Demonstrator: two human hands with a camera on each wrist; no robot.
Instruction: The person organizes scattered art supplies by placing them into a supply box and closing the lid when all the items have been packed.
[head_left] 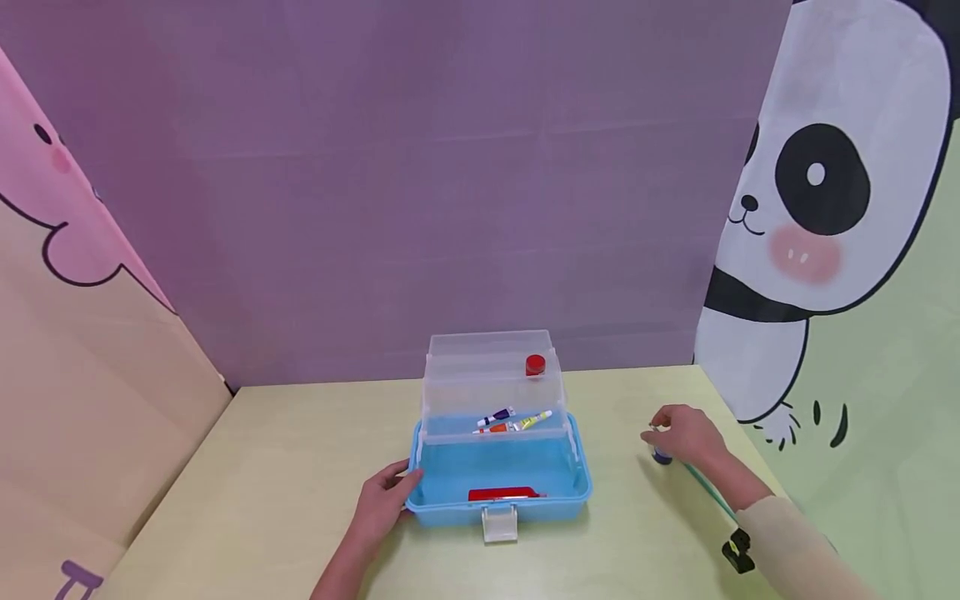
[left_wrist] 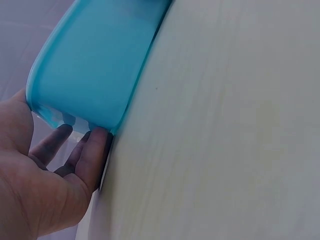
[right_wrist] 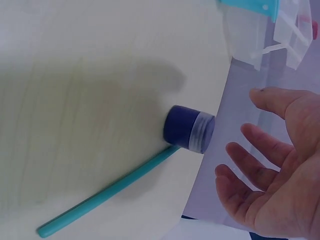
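A light blue box (head_left: 450,514) with a raised clear tiered lid stands on the table. My left hand (head_left: 381,498) grips its left end, thumb on the rim; in the left wrist view the hand (left_wrist: 60,170) has its fingers against the box's end wall (left_wrist: 90,65). At the right, my right hand (head_left: 686,435) is above a small jar with dark blue contents (head_left: 662,457). In the right wrist view the hand (right_wrist: 275,165) has its fingers relaxed and apart, with a gap to the jar (right_wrist: 187,129).
A green stick (right_wrist: 110,192) lies beside the jar. A black object (head_left: 738,552) is near the right sleeve. The lid trays hold paint tubes (head_left: 534,420) and a red-capped jar (head_left: 535,365); a red tube (head_left: 502,493) lies in the box. A purple backdrop stands behind the table.
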